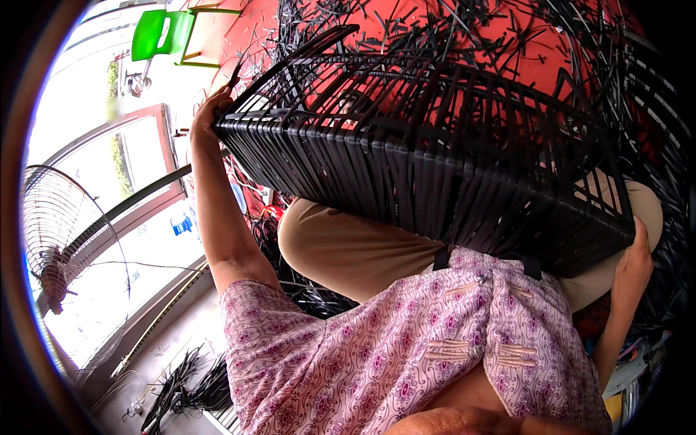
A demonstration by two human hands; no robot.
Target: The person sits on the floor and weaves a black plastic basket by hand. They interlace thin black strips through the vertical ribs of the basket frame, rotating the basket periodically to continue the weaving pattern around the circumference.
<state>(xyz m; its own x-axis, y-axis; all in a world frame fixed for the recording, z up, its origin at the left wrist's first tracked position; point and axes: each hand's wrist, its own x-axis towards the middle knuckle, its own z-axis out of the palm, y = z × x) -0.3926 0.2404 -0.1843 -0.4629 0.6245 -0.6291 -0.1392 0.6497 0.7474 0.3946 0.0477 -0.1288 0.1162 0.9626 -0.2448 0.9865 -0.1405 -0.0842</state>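
Far left: a round wire fan guard (54, 232) by a bright window with a red-brown frame (156, 156); a green plastic chair (163, 35) stands further off at the top.

Left hand (206, 112) — raised, fingers curled round the far left corner of the black woven basket frame (428, 152), gripping it.

The basket frame lies across the person's lap, tilted, on tan trousers (348, 250). Black throughout: flat strips packed side by side over the near side, bare upright ribs and cross-rails showing further back. Open weave — red floor (507, 51) visible through it, littered with black strip offcuts (435, 29).

Right hand (632, 264) — closed on the lower right corner of the frame, thumb up along the edge.
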